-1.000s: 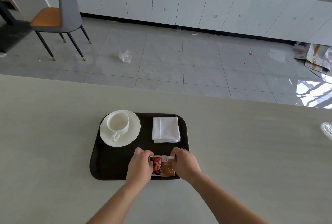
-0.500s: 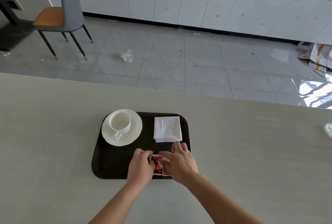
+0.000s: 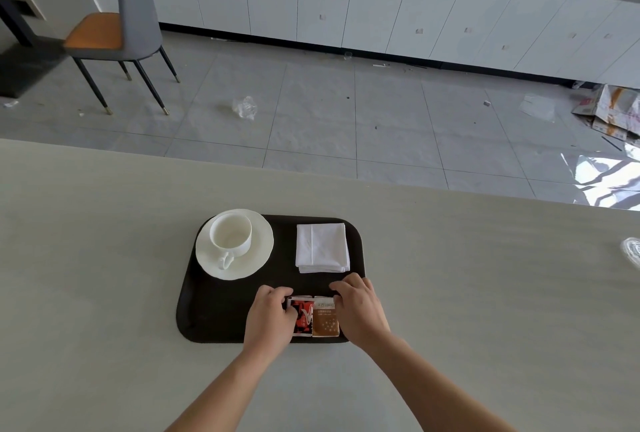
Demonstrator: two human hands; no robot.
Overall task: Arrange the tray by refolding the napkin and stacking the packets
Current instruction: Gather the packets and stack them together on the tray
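Note:
A dark tray point(image 3: 207, 320) lies on the pale table. On its far right sits a folded white napkin point(image 3: 322, 247). At the tray's near edge a red-and-black packet point(image 3: 304, 316) and a brown packet point(image 3: 325, 320) lie side by side, touching. My left hand point(image 3: 269, 319) has its curled fingers on the red packet's left side. My right hand point(image 3: 360, 310) holds the brown packet's right edge with curled fingers. Parts of both packets are hidden under my fingers.
A white cup point(image 3: 231, 235) stands on a white saucer point(image 3: 259, 255) at the tray's far left. A clear plastic object point(image 3: 631, 253) lies at the table's right edge. The table's far edge runs above the tray; beyond are floor, a chair point(image 3: 117, 29) and cabinets.
My right hand, which covered the packets half a second ago, has slid back to the right, uncovering the brown packet. My left hand has stayed on the red packet.

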